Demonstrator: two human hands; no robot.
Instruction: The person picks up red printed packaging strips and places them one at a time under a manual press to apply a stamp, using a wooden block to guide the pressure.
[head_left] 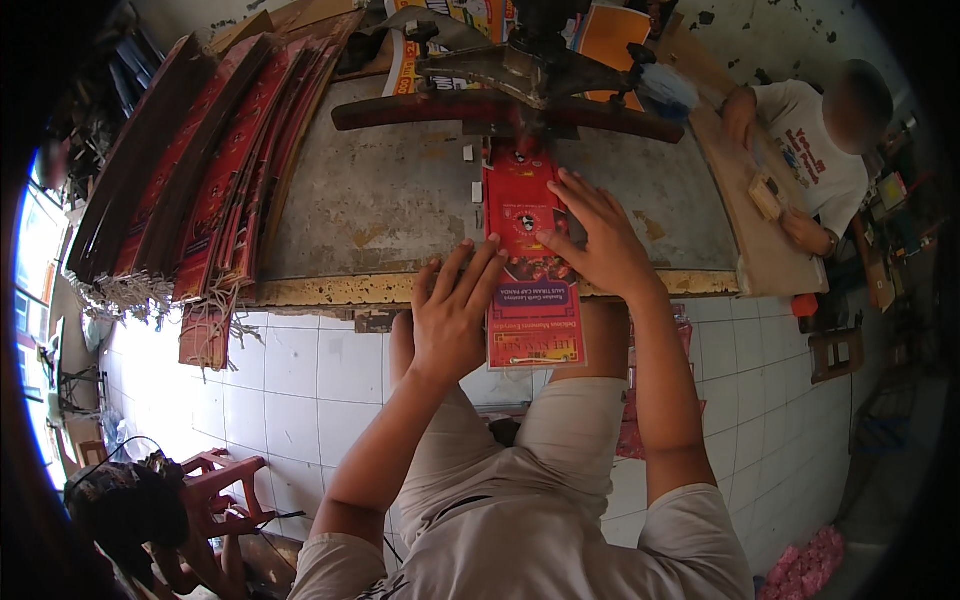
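A long red printed strip (532,340) lies on the grey metal worktop, its near end hanging over the table edge above my lap. Its far end reaches under the dark head of a press-like machine (520,75). My left hand (455,310) rests along the strip's left edge, fingers stretched out. On the right side, my right hand (600,235) lies with fingers spread, the fingertips and thumb touching the strip. Neither hand is wrapped round anything. Small white blocks (477,192) sit on the worktop just left of the strip.
Stacks of similar red strips (215,180) with pale strings cover the table's left side. At the right, another person (815,150) handles a small tan object (768,197). A red plastic stool (215,490) and another person stand out at lower left. A pink bundle (808,565) lies lower right.
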